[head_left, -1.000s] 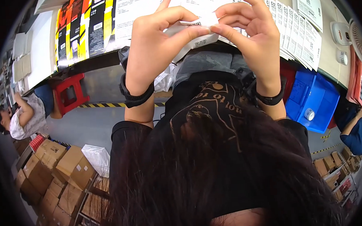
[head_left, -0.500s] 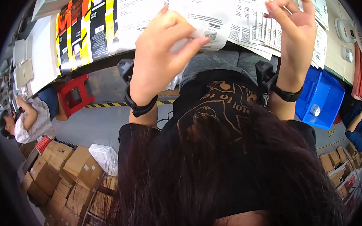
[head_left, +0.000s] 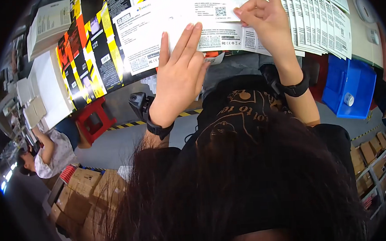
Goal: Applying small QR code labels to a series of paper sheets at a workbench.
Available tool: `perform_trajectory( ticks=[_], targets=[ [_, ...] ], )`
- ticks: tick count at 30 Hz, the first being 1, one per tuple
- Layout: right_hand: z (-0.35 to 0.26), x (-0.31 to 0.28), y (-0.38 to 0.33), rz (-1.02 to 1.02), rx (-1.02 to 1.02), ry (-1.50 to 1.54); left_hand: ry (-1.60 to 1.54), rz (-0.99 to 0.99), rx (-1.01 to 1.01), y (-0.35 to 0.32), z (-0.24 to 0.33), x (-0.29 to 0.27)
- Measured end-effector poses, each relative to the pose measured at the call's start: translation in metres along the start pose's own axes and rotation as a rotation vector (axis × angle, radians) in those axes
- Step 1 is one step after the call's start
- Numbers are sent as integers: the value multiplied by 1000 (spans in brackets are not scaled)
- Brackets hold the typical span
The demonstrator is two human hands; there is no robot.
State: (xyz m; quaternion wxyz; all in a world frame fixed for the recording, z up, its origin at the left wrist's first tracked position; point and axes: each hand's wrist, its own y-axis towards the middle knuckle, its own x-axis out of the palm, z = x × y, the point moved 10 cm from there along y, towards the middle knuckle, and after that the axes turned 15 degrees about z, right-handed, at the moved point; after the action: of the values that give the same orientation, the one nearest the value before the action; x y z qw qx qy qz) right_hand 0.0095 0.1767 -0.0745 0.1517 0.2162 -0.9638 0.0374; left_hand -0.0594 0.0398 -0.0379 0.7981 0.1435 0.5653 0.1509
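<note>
My left hand [head_left: 180, 77] lies open, its fingers stretched out over the lower edges of two printed white sheets. Beneath and left of its fingertips is one white sheet [head_left: 138, 38]; the other printed sheet [head_left: 208, 28] lies to the right. On that right sheet is a small white label with a square code [head_left: 221, 11]. The thumb and bent fingers of my right hand [head_left: 264, 23] pinch at the label's right edge. The exact contact there is partly hidden by the fingers. Both wrists wear black straps with small black devices.
Black, yellow and red boxes [head_left: 91, 51] line the table's left. Overlapping printed sheets [head_left: 312, 22] fan out to the right, near a white roll [head_left: 373, 36]. A blue bin [head_left: 348, 86] stands below. Also around are a red stool [head_left: 92, 121], a seated person [head_left: 55, 154] and cartons [head_left: 83, 191].
My left hand has flattened and moved right and down onto the sheets. My right hand has moved left from over the fanned sheets to the coded label. The whole view has shifted.
</note>
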Motion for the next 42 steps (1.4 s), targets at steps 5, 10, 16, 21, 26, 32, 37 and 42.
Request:
perform_trajectory(
  ticks=[5,10,16,21,26,32,37,42],
  targets=[
    [15,-9,0,85,136,46,7,-9,4,1,-2,2],
    [1,-9,-6,136,116,-307,21,-26,-12,0,-2,4],
    [2,-8,-11,121,114,-330,17,-38,-46,-3,-2,4],
    [1,-9,-11,124,93,-335,11,-36,-45,-2,-2,5],
    [1,-7,-9,134,91,-386,28,-40,-32,-1,-3,6],
    [-3,2,-9,138,82,-877,19,-38,-45,0,-4,5],
    [-39,12,-22,206,-640,-997,17,-34,-39,1,-2,4],
    [-15,13,-17,153,-369,-1107,9,-26,-31,-1,-2,3]
  ],
)
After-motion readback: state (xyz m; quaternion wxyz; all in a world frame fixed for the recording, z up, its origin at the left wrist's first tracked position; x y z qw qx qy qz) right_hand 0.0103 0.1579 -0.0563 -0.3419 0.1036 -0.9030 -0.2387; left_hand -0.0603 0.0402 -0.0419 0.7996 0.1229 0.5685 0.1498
